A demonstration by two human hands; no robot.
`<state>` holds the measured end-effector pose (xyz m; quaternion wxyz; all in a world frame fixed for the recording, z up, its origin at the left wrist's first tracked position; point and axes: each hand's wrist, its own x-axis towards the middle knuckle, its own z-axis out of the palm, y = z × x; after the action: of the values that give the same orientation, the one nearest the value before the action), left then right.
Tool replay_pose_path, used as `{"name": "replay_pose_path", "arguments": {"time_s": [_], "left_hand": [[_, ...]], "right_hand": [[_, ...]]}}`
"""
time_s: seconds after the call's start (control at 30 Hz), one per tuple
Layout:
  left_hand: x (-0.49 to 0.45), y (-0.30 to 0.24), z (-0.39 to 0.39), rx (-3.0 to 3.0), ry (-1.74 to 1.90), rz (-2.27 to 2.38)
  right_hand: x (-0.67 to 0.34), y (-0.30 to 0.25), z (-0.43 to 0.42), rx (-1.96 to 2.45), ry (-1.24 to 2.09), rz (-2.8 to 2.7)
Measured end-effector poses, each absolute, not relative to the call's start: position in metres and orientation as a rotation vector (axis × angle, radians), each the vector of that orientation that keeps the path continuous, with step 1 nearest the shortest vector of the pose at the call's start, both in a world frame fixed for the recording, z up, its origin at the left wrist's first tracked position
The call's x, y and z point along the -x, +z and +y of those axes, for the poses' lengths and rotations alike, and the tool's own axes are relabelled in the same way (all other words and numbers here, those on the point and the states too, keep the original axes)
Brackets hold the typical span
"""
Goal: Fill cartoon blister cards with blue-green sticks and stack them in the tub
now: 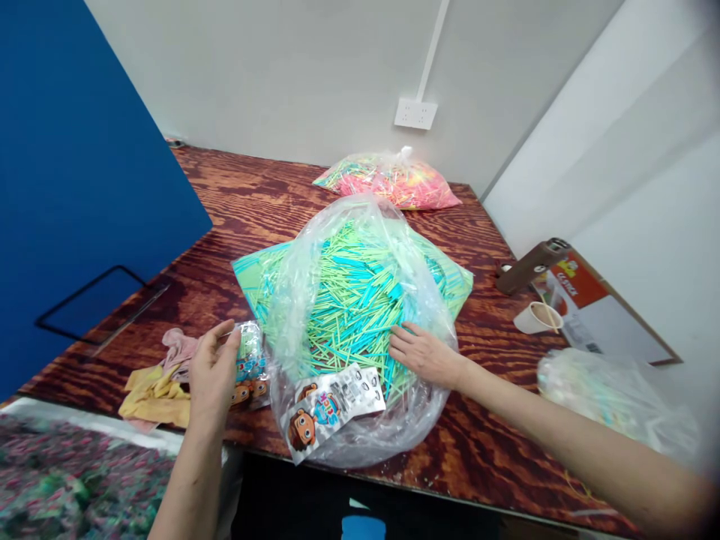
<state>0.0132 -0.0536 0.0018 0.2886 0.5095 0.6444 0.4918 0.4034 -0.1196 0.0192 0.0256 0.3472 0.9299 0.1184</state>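
Observation:
A large clear plastic bag [360,454] lies open on the table, full of thin green and blue sticks [354,292]. My right hand [419,352] rests on the sticks at the bag's right side, fingers spread and reaching down, the thumb hidden. My left hand [217,364] is left of the bag, loosely curled, with thumb and index finger apart. Beside its fingertips are shiny printed packets [250,364]; I cannot tell whether they touch. Two flat silver pouches [331,409] with a cartoon face lie across the bag's front rim.
Yellow and pink cloths [154,397] lie at the left. A tied bag of pink and yellow sticks [394,180] sits at the back. On the right are a brown flask [532,266], a paper cup [537,319], a cardboard box [596,304] and another plastic bag [613,397].

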Motion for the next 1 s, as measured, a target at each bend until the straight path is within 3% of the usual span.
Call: {"name": "replay_pose_path", "arguments": {"time_s": [0.3, 1.0], "left_hand": [[-0.021, 0.015, -0.056, -1.175, 1.346, 1.572], [-0.061, 0.039, -0.078, -1.624, 1.137, 1.533]], "right_hand": [[-0.406, 0.028, -0.112, -1.161, 0.279, 3.053], [-0.395, 0.036, -0.1, -1.623, 0.083, 3.162]]}}
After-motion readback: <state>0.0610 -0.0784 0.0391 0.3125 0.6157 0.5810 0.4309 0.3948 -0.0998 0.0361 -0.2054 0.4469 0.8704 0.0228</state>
